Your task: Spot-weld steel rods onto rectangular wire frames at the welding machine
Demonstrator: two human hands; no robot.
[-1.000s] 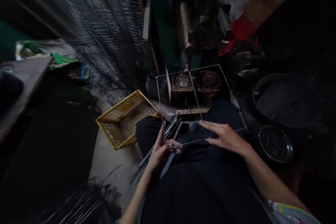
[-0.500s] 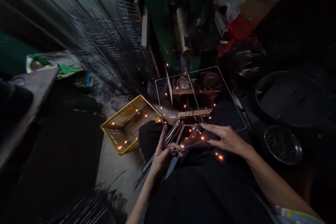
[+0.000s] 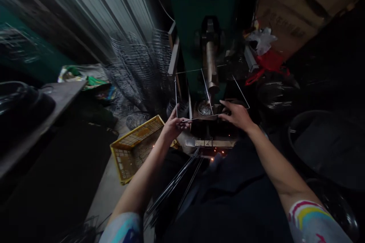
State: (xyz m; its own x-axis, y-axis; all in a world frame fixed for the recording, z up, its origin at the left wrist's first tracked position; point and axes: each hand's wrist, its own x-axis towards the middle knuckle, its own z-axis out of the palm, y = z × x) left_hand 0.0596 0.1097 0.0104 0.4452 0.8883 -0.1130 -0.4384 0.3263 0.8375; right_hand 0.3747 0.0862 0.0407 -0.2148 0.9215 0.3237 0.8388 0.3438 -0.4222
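Note:
A rectangular metal wire frame [image 3: 206, 87] with one middle crossbar is held out level in front of me. My left hand [image 3: 173, 125] is closed round its near left corner. On the near side, right of the crossbar, my right hand [image 3: 236, 117] grips the wire with the thumb low and the index finger stretched forward. The copper-coloured arm [image 3: 211, 59] of a green machine [image 3: 188, 26] reaches down over the frame. Under the crossbar stands a round dish [image 3: 204, 109] with shiny contents. A few sparks glow lower down near my lap.
A yellow plastic crate [image 3: 122, 146] stands on the floor at left, and thin metal rods [image 3: 173, 184] lie by my leg. Stacked wire racks [image 3: 134, 57] lean against the corrugated wall. A red plastic bag [image 3: 269, 64] and cardboard boxes [image 3: 288, 19] are at right.
Both hands have moved forward with the wire frame, toward the machine and away from my lap. Far fewer sparks show now. My view has tilted up, bringing the machine's panel into sight.

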